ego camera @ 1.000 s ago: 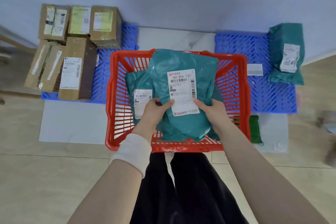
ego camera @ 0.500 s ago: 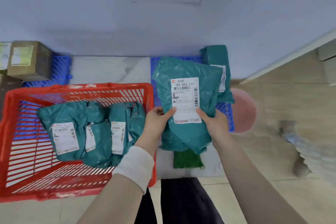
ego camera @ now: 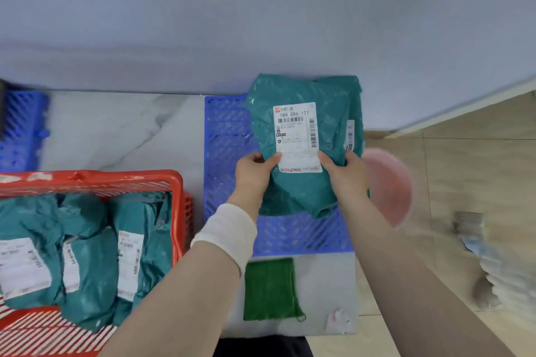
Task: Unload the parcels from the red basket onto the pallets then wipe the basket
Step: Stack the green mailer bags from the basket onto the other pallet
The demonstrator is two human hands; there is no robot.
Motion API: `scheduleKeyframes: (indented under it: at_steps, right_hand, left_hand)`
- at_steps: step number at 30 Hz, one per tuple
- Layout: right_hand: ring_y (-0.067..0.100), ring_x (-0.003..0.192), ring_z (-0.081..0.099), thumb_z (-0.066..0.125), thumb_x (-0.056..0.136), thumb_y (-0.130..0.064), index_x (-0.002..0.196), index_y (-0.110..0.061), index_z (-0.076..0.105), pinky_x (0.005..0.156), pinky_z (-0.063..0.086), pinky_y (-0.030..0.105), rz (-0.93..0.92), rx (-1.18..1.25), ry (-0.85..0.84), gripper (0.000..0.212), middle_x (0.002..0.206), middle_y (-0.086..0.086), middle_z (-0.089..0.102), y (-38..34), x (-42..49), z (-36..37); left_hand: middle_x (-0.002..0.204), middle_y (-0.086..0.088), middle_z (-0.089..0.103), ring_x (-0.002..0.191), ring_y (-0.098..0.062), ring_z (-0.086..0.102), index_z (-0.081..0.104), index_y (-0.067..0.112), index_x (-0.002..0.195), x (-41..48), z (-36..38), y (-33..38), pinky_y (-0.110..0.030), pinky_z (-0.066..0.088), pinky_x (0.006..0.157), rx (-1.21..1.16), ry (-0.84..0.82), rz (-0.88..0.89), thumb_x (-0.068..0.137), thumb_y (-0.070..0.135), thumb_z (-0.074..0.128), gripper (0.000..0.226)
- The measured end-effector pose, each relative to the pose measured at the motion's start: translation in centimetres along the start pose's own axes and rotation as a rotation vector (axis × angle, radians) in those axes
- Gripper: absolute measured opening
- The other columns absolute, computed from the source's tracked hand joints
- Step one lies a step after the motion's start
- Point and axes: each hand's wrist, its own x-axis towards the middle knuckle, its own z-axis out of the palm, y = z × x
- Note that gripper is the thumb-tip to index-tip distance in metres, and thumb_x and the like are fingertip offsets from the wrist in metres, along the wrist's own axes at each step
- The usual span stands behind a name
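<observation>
I hold a teal plastic parcel (ego camera: 301, 182) with a white label over the blue pallet (ego camera: 229, 136) on the right. My left hand (ego camera: 253, 171) grips its left edge and my right hand (ego camera: 345, 172) grips its right edge, thumbs on the label. Behind it a second teal parcel (ego camera: 355, 113) lies on the pallet against the wall. The red basket (ego camera: 177, 191) sits at lower left and holds several teal parcels (ego camera: 87, 255). A green cloth (ego camera: 269, 290) lies on the white sheet in front of the pallet.
A second blue pallet (ego camera: 20, 130) shows at the far left edge. A pink round basin (ego camera: 391, 185) stands on the floor right of the pallet. Pale blurred objects (ego camera: 499, 275) lie on the tiled floor at right. The blue wall (ego camera: 261, 23) runs close behind the pallets.
Both hands carried the parcel out of the basket and rightward to above the right pallet. My view swung right, so the basket now sits at lower left.
</observation>
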Motion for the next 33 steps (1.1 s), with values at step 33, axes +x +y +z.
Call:
scheduleKeyframes:
  at_steps: [33]
  right_hand:
    - [0.029, 0.106, 0.044, 0.068, 0.077, -0.039, 0.104, -0.010, 0.052, 0.081, 0.028, 0.028, -0.157, -0.411, 0.311, 0.043, 0.107, 0.007, 0.058, 0.9, 5.0, 4.1]
  left_hand:
    - [0.128, -0.014, 0.053, 0.116, -0.027, 0.053, 0.041, 0.001, 0.126, 8.5, 2.5, -0.4, -0.033, 0.042, 0.095, 0.312, 0.170, 0.077, 0.076, 0.022, 0.074, 0.063]
